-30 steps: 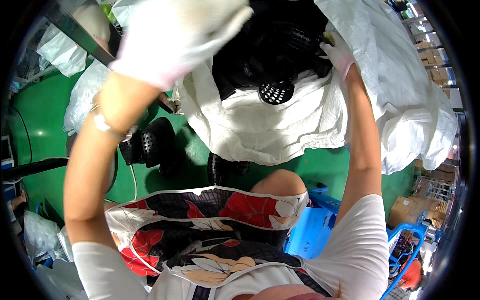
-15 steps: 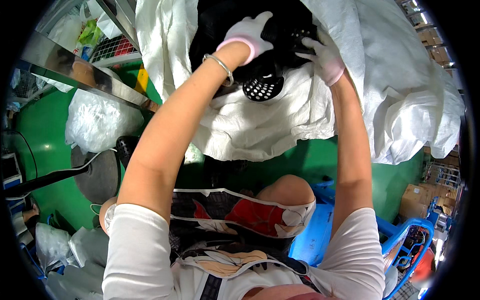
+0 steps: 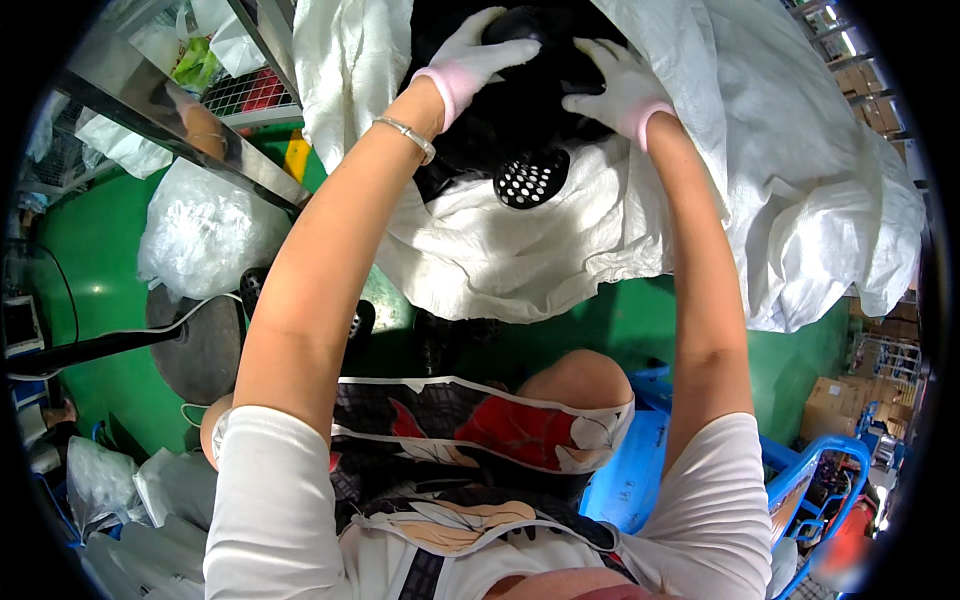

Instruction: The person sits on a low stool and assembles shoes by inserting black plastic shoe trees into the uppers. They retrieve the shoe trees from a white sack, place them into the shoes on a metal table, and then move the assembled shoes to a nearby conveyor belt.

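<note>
A large white woven sack lies spread before me, its mouth full of black items whose shapes merge in the dark. One black piece with rows of pale round holes or dots rests on the sack's near edge. My left hand, in a white glove with a pink cuff, reaches over the pile, thumb and fingers apart beside a rounded black item. My right hand, gloved alike, spreads its fingers at the pile's right side, close to the sack's wall. Whether the fingertips touch the black items, I cannot tell.
A metal frame rack stands at the left, with a clear plastic bag below it. Nearby is a round dark base with a pole. A blue stool and a blue-framed cart are at the right, cardboard boxes beyond.
My left hand has shifted left and slightly up, off the middle of the pile. The right hand has moved slightly left and its fingers have spread. The dotted piece sits slightly lower.
</note>
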`<state>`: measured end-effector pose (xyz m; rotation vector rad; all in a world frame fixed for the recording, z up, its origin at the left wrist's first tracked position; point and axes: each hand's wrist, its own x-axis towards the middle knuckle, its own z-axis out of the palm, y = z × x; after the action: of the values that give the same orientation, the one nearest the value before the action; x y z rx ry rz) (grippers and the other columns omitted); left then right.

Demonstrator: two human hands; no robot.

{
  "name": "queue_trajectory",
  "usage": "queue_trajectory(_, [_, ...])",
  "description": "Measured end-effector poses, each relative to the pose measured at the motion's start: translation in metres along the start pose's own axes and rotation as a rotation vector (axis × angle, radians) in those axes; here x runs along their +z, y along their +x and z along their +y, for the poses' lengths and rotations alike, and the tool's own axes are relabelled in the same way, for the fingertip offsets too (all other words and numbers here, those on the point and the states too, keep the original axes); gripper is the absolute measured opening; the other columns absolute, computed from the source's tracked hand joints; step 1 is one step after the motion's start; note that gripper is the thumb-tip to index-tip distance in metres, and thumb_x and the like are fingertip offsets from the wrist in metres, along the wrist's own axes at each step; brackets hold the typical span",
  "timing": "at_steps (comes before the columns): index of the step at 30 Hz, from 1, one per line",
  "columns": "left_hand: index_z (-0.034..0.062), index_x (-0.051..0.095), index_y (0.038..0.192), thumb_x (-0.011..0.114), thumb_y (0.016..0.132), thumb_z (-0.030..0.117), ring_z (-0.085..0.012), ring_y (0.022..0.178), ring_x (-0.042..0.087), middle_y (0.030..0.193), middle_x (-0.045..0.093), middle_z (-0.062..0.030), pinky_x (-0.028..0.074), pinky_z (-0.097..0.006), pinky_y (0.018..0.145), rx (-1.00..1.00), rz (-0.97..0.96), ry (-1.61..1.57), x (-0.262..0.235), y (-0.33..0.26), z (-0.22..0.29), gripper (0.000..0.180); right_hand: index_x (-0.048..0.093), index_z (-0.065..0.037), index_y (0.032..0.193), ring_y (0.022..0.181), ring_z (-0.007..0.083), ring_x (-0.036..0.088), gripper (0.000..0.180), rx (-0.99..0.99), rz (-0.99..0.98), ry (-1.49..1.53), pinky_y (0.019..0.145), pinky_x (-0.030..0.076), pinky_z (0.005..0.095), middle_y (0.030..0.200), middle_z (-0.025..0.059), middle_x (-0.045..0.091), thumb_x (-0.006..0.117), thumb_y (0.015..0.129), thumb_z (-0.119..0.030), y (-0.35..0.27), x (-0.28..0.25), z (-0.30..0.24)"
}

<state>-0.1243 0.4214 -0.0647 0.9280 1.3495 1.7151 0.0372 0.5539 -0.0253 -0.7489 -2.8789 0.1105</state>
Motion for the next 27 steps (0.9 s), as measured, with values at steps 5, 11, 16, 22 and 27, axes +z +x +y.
queue_trajectory(5, [0.0105,0.049,0.129,0.059,0.091,0.026,-0.0153,0.113,0.054,0.122,0.058,-0.0024,0.045,-0.035,0.096,-0.031,-0.243,-0.544,-0.023,0.004,0.006,0.043,0.040,-0.013,0.139,0.121,0.0299,0.049,0.063,0.006,0.160,0.273,0.102,0.040,0.0367,0.137,0.0155,0.044,0.064,0.080,-0.015,0.006,0.012,-0.010])
queue_trajectory(11, [0.0080,0.053,0.117,0.060,0.087,0.023,-0.0220,0.100,0.058,0.107,0.060,-0.0100,0.049,-0.035,0.083,-0.156,-0.145,-0.864,-0.020,-0.050,0.063,0.034,0.045,-0.021,0.134,0.111,0.0273,0.056,0.063,-0.228,0.362,0.420,0.096,0.045,0.0358,0.131,0.0081,0.050,0.052,0.077,0.005,-0.013,0.001,-0.048])
queue_trajectory(16, [0.0036,0.052,0.120,0.060,0.089,0.015,-0.0255,0.100,0.062,0.113,0.060,-0.0137,0.053,-0.039,0.085,0.072,-0.141,-0.799,-0.054,-0.081,0.063,0.034,0.051,-0.027,0.131,0.110,0.0323,0.054,0.057,-0.215,0.391,-0.326,0.094,0.045,0.0404,0.126,0.0092,0.055,0.046,0.082,0.002,-0.001,0.011,-0.030])
queue_trajectory(22, [0.0017,0.055,0.115,0.059,0.088,0.019,-0.0173,0.090,0.057,0.106,0.062,-0.0078,0.046,-0.029,0.074,-0.232,-0.190,-0.257,-0.064,-0.135,0.069,0.033,0.064,-0.013,0.116,0.114,0.0307,0.054,0.041,-0.356,0.368,-0.406,0.097,0.041,0.0375,0.122,0.0111,0.060,0.053,0.089,-0.043,-0.007,-0.003,0.021])
queue_trajectory(27, [-0.0064,0.043,0.131,0.058,0.082,0.038,-0.0208,0.119,0.048,0.127,0.052,-0.0153,0.036,-0.035,0.103,-0.118,-0.641,0.099,-0.125,-0.220,0.056,0.068,0.069,-0.003,0.105,0.099,0.0142,0.061,0.023,-0.255,-0.158,0.792,0.089,0.046,0.0261,0.103,0.0089,0.067,0.057,0.090,-0.017,-0.088,-0.028,-0.149])
